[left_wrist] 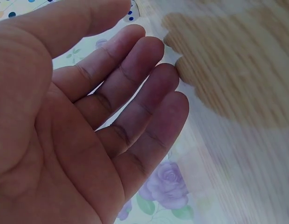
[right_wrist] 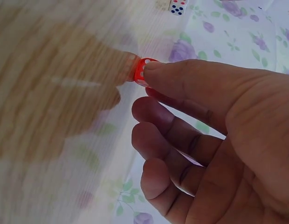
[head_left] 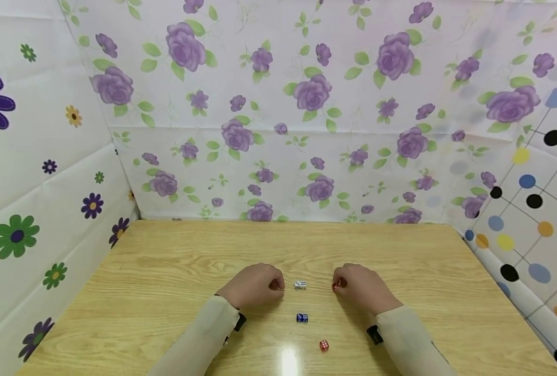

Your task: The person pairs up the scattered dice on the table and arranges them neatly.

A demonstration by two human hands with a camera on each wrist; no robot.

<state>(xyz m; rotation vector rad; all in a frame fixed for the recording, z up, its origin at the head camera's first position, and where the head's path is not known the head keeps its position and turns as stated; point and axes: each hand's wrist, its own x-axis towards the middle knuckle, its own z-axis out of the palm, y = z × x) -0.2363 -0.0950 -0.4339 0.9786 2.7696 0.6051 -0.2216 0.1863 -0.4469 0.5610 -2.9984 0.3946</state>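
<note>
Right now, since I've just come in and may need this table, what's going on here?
A person's right hand pinches a red die at the wooden table. The left hand holds nothing visible. Between the hands lie two white dice; two blue dice sit nearer the head camera, with a second red die nearest.

White dice [head_left: 300, 285] — three and six pips

Makeshift tabletop booth [head_left: 278, 162] — wood-grain table [head_left: 189, 256] under the fingers [left_wrist: 158, 128], rose-print sheet [head_left: 283, 104] beyond them, daisy-print sheet [head_left: 57, 136] to their left, dotted sheet [head_left: 525, 209] right.
</note>
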